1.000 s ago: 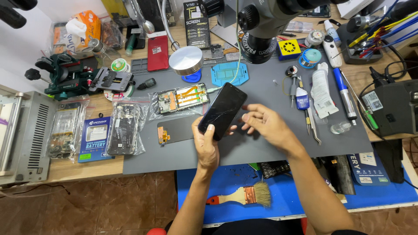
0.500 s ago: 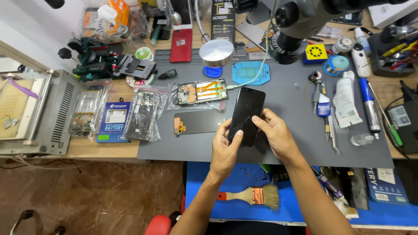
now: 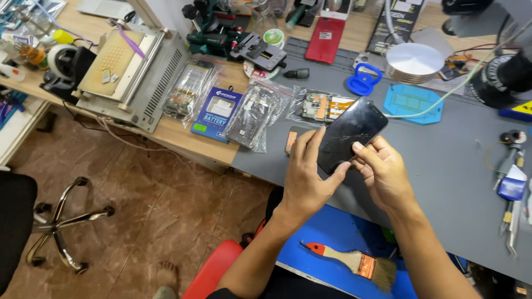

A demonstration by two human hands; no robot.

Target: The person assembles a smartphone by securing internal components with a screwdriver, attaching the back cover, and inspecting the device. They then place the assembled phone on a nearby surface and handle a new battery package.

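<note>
A black phone screen (image 3: 354, 130) with fine cracks across its glass is held tilted above the grey work mat (image 3: 443, 182). My left hand (image 3: 306, 177) grips its lower end, thumb on the glass and fingers behind. My right hand (image 3: 382, 171) touches the screen's lower right edge with thumb and fingertips. Just behind the screen lie a phone circuit board in a clear bag (image 3: 321, 105) and a small orange part (image 3: 289, 142).
Bagged phone parts (image 3: 252, 113), a blue battery pack (image 3: 216, 113) and a grey machine (image 3: 130, 72) sit left on the wooden bench. A blue suction cup (image 3: 363, 82), round metal plate (image 3: 414, 61), blue pad (image 3: 413, 102), tweezers (image 3: 510, 221) and brush (image 3: 354, 260) surround the mat. A chair base (image 3: 61, 221) stands on the floor.
The view has swung left and closer, bringing the floor and chair base into sight. Both hands keep hold of the cracked screen; my right fingers shifted to its lower right edge.
</note>
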